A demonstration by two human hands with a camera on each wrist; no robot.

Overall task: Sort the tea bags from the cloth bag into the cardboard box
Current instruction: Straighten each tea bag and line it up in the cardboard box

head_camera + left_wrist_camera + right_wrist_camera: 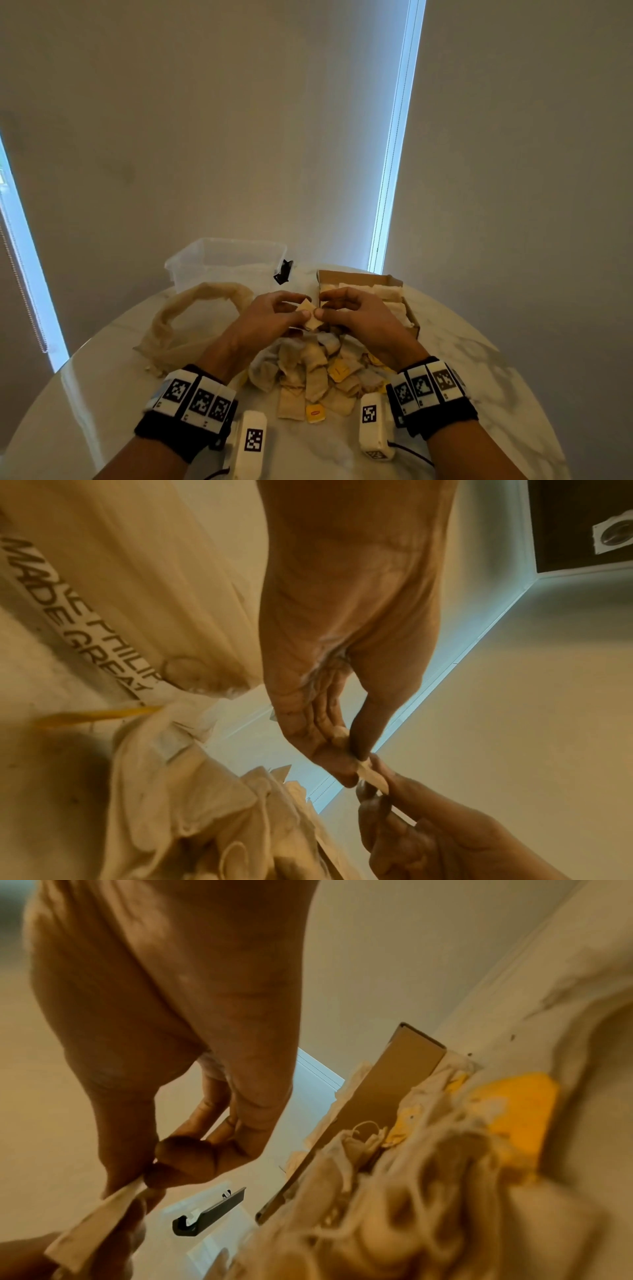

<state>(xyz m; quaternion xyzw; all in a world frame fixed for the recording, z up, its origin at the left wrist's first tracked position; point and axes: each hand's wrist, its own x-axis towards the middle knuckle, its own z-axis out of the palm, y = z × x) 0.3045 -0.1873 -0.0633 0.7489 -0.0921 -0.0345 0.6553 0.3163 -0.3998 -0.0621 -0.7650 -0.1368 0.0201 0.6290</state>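
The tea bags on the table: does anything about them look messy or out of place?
Yes. A loose pile of tea bags lies jumbled on the table in front of the cardboard box, strings tangled, not in the limp cloth bag. Both hands pinch one tea bag.

dim, warm cast | blue daylight at blind [394, 171] edges | wrist foregrounds blurred

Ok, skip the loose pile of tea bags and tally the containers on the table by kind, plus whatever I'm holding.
cloth bag: 1
clear plastic tub: 1
cardboard box: 1
held tea bag: 1, pinched between the left hand and the right hand
Total: 4
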